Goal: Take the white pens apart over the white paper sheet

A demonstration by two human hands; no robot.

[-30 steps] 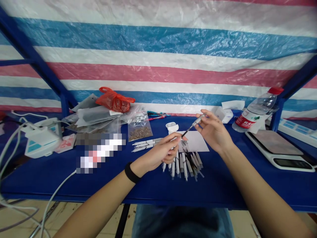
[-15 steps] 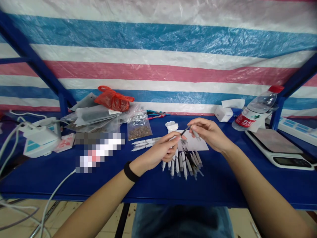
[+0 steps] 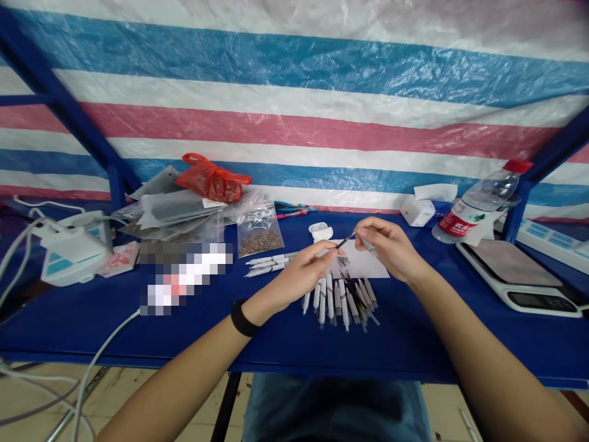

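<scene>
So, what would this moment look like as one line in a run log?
left hand: pinches black-tipped tube | right hand: pinches its pale end | below: bundle of white tubes

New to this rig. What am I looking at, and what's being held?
No machine here: these are a person's own two bare hands, filmed by one camera worn on the head, looking forward and down. The left hand wears a black wristband. The right hand grips a thin black stick, whose other end sits at the left hand. On the blue table lie a bunch of slim white tubes below the hands, a sheet of white paper, a clear bag of brown bits, a red plastic bag, a digital scale and a plastic bottle. A striped tarp hangs behind.
</scene>
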